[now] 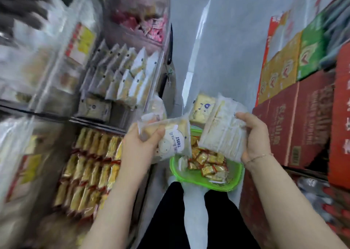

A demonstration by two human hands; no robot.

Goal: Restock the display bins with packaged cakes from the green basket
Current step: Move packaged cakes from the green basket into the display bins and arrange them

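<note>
A person looks down past their own legs in dark trousers, standing on a pale floor in a narrow shop aisle. Just ahead of the feet sits the green basket, holding small gold and red wrapped snacks.

Above the basket, both bare forearms reach forward. The left hand holds a clear packaged cake printed with a white cartoon face, its fingers curled around the packet's left end and the thumb pressing on top. The right hand, with a thin bracelet at the wrist, grips a stack of pale packaged cakes, fingers wrapped around its right edge. Another cake packet with blue markings shows between the two hands, beyond the basket.

To the left stand clear display bins: a near bin filled with rows of gold wrappers, and further off an upper bin with upright white cake packets. On the right, red cartons are stacked, with yellow and green cartons above them. The picture is motion-blurred at its edges.
</note>
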